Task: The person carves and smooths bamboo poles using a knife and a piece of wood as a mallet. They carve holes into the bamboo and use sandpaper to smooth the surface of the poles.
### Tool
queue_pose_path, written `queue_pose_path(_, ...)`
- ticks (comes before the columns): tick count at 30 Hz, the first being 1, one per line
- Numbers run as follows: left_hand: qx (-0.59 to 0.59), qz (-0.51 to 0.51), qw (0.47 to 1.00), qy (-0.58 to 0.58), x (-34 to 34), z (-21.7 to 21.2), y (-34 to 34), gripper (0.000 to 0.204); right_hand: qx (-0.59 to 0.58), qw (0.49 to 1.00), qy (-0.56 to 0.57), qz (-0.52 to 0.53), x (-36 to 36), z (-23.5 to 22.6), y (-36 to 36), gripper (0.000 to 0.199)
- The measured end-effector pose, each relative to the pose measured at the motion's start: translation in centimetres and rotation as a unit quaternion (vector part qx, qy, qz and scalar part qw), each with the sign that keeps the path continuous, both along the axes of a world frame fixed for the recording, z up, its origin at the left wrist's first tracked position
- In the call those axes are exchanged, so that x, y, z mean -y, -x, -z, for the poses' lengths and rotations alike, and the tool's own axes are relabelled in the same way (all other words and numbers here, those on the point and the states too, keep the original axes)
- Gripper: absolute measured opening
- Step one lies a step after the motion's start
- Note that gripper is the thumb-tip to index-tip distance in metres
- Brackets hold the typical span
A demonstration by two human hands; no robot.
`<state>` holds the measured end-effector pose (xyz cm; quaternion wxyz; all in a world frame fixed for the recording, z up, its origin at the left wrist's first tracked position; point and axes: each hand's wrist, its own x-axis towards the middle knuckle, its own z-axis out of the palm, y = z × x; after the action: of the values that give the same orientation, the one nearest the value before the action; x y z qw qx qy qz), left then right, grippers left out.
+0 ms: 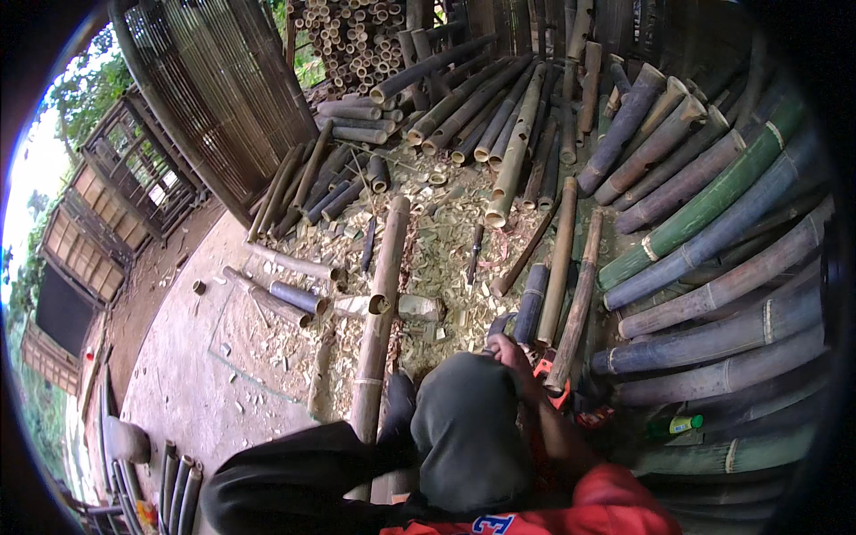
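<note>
My right hand (510,355) reaches past my dark-trousered right knee (468,428), its arm coming from a red sleeve. The fingers look curled; what they hold, if anything, is hidden behind the knee. Close by stand a dark bamboo piece (531,303) and an orange and black object (551,382), partly covered by a brown bamboo pole (575,303). My left hand does not show. A long bamboo pole (366,392) with a hole in its side lies by my left leg, across a stone block (419,308).
Wood chips (446,267) cover the ground ahead. Thick bamboo poles (713,312) crowd the right side, with a green bottle (675,425) among them. Cut bamboo (352,45) is stacked at the back. Short bamboo pieces (276,299) lie on the concrete floor (178,357) at left.
</note>
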<state>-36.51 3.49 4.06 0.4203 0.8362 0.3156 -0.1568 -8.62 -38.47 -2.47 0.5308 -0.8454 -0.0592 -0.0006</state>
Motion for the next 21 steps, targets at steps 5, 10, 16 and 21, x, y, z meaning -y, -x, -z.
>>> queue_pose_path(5, -0.002, -0.001, 1.000, -0.019, -3.4, -1.2, -2.7, 0.076, -0.012, 0.997, -0.052, -0.054, -5.1, 1.4, 0.0, 0.032)
queue_pose_path(10, 0.008, 0.033, 0.999, -0.002, -4.7, 0.2, -7.8, 0.084, -0.118, 0.969, -0.095, -0.197, -9.1, 4.3, 0.4, 0.042)
queue_pose_path(16, 0.074, 0.111, 0.991, 0.012, -4.8, 0.2, -15.7, 0.095, -0.283, 0.844, -0.311, -0.333, -20.2, 0.4, -2.6, 0.095)
queue_pose_path(21, 0.221, 0.004, 0.965, 0.138, -4.7, -6.5, -19.7, 0.115, -0.206, 0.860, -0.459, -0.080, -27.0, -0.4, -11.1, 0.105)
